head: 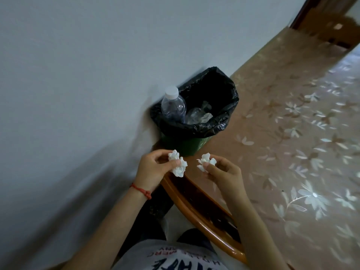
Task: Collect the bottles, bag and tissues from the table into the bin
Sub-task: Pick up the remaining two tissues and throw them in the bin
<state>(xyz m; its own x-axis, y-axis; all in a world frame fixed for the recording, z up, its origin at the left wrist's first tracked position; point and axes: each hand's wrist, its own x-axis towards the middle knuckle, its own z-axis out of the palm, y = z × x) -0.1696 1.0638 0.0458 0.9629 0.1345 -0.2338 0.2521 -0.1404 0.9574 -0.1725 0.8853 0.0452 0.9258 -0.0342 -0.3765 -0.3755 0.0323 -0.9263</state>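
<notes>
A green bin lined with a black bag stands against the wall. A clear plastic bottle with a white cap leans inside it, beside crumpled clear plastic. Just below the bin, my left hand pinches a crumpled white tissue. My right hand holds a second crumpled white tissue. Both hands hover in front of the bin, short of its opening.
A table with a wooden rim and a floral brown cloth runs along the right. A pale wall fills the left. A wooden door frame shows at the top right.
</notes>
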